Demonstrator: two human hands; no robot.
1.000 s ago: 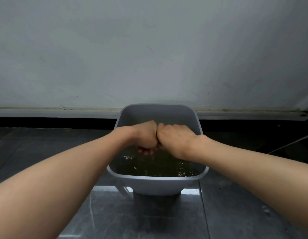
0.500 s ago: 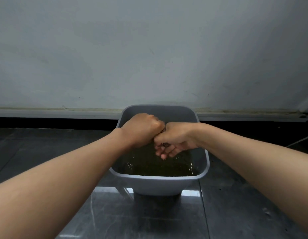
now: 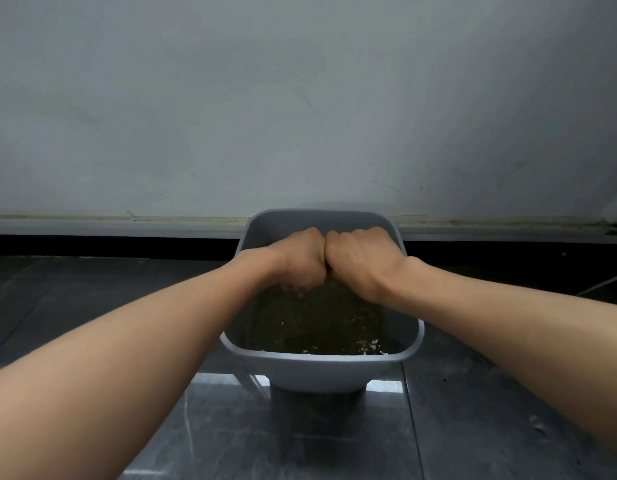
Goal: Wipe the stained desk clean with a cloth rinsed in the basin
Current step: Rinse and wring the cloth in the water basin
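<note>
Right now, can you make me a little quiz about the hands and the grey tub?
1. True or false: the left hand and right hand are pressed together, fists closed.
2. The hands are over: A) the grey square plastic basin B) the dark glossy floor tiles C) the pale wall
3. Fill in: the water in the basin looks murky and ____.

Key: 1 true; 2 A; 3 greenish.
</note>
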